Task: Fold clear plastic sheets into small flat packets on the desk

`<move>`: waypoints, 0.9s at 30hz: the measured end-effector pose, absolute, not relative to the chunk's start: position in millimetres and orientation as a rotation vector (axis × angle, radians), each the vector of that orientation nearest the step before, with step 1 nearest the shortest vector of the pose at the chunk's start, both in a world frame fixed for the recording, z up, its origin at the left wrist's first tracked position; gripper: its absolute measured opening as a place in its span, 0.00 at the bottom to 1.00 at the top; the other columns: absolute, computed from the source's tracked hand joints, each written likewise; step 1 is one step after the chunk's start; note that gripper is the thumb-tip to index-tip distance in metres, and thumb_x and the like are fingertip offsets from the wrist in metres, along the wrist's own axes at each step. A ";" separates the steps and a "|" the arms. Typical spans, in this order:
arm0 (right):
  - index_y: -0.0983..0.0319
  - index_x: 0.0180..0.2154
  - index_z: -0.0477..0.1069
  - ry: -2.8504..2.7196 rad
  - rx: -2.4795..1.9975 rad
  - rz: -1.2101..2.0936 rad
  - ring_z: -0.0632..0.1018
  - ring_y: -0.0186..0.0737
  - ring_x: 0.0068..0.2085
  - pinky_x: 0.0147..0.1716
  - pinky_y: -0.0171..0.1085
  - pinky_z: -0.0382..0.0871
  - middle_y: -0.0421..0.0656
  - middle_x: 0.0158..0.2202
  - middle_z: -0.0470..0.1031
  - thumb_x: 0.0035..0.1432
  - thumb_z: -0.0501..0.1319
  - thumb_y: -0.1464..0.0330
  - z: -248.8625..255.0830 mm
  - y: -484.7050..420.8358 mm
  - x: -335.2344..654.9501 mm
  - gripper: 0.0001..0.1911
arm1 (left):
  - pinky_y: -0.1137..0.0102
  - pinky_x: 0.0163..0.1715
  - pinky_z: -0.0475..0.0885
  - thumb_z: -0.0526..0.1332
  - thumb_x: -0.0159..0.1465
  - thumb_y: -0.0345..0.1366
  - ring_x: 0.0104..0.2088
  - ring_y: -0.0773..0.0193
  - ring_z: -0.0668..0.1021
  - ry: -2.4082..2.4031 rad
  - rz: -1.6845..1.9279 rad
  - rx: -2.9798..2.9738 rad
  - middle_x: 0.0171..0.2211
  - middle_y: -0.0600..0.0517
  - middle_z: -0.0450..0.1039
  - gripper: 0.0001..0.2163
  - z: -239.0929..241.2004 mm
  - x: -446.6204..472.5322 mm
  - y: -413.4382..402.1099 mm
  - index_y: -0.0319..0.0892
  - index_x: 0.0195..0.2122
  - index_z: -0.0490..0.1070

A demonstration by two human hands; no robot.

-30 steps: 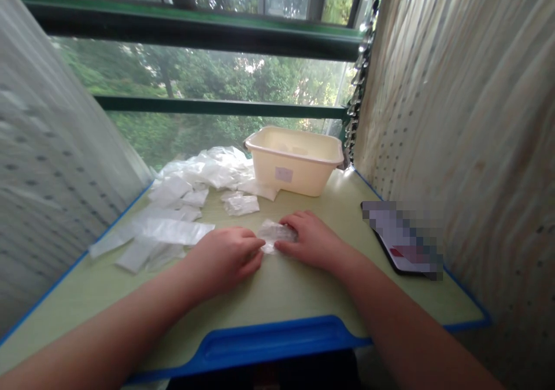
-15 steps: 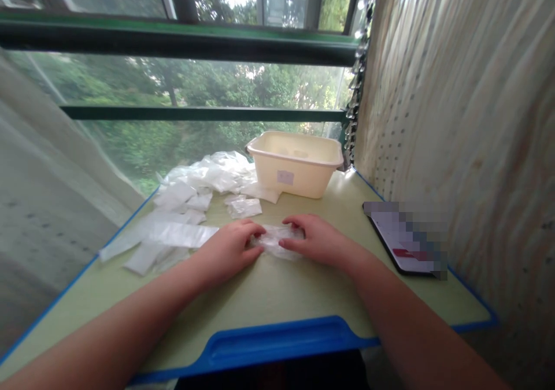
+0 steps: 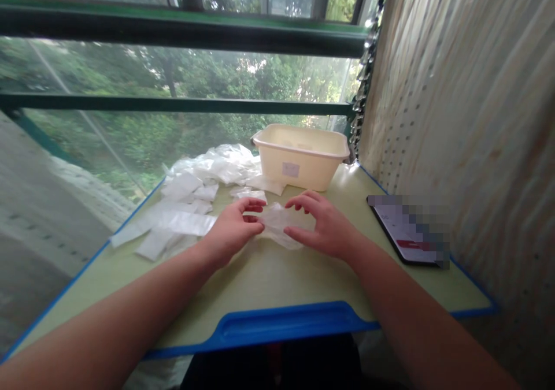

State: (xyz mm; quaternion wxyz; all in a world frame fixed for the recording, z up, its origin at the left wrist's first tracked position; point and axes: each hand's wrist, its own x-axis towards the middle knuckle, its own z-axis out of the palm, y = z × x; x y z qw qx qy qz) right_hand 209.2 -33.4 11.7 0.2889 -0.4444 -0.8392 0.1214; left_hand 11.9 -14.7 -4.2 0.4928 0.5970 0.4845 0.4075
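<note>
A small clear plastic bag (image 3: 277,222) is held between both hands, just above the green table (image 3: 269,280). My left hand (image 3: 232,228) pinches its left side with thumb and fingers. My right hand (image 3: 323,225) grips its right side, thumb below and fingers curled above. A cream plastic tub (image 3: 301,156) stands behind the hands at the back of the table. More clear bags (image 3: 191,199) lie spread and heaped to the left.
A phone-like flat object (image 3: 407,228) lies at the right by the pegboard wall (image 3: 468,118). A window with green rails (image 3: 173,104) is behind the table. The table has a blue rim and a front handle recess (image 3: 281,323).
Both hands have lifted the clear bag off the table and moved slightly away from me; the fingers went from pressing flat to curled around its edges.
</note>
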 end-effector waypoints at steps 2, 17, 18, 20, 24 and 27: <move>0.60 0.41 0.69 -2.303 -1.126 0.199 0.69 0.41 0.43 0.44 0.40 0.61 0.45 0.40 0.69 0.50 0.60 0.62 10.4 -35.3 204.7 0.16 | 0.67 0.34 0.69 0.61 0.44 0.26 0.32 0.66 0.74 1.161 1.032 1.399 0.41 0.47 0.67 0.21 -5.1 12.0 -14.1 0.38 0.43 0.67; 0.60 0.41 0.69 -2.369 -1.144 0.065 0.68 0.43 0.43 0.45 0.40 0.61 0.45 0.39 0.69 0.50 0.60 0.60 8.5 -41.0 197.3 0.16 | 0.68 0.37 0.68 0.66 0.42 0.29 0.34 0.66 0.74 1.135 1.124 1.219 0.34 0.51 0.70 0.18 -11.4 10.9 -9.2 0.37 0.36 0.68; 0.59 0.41 0.69 -2.423 -1.134 0.077 0.68 0.42 0.43 0.44 0.40 0.62 0.44 0.39 0.70 0.50 0.60 0.63 6.8 -40.6 196.8 0.15 | 0.68 0.37 0.68 0.66 0.42 0.28 0.34 0.66 0.74 1.153 1.110 1.207 0.34 0.51 0.70 0.18 -10.8 10.7 -9.7 0.37 0.36 0.68; 0.59 0.40 0.70 -2.475 -1.146 0.101 0.69 0.41 0.42 0.44 0.39 0.61 0.44 0.39 0.70 0.51 0.59 0.67 2.9 -38.5 197.1 0.12 | 0.69 0.36 0.69 0.66 0.42 0.27 0.34 0.65 0.74 1.179 1.078 1.173 0.33 0.51 0.69 0.18 -8.9 10.4 -10.9 0.37 0.36 0.68; 0.60 0.41 0.69 -2.380 -1.291 0.211 0.71 0.40 0.40 0.42 0.37 0.63 0.44 0.39 0.72 0.49 0.57 0.71 -1.3 -33.8 200.0 0.14 | 0.70 0.35 0.71 0.66 0.41 0.23 0.32 0.67 0.75 1.137 1.049 1.049 0.32 0.51 0.69 0.17 -2.8 11.4 -12.7 0.37 0.34 0.67; 0.62 0.43 0.68 -2.278 -1.305 0.283 0.72 0.38 0.40 0.42 0.35 0.64 0.44 0.41 0.72 0.49 0.56 0.72 0.4 -35.0 198.7 0.17 | 0.73 0.35 0.72 0.65 0.42 0.20 0.30 0.70 0.75 1.129 1.069 0.947 0.31 0.52 0.69 0.16 3.4 13.1 -14.3 0.37 0.32 0.67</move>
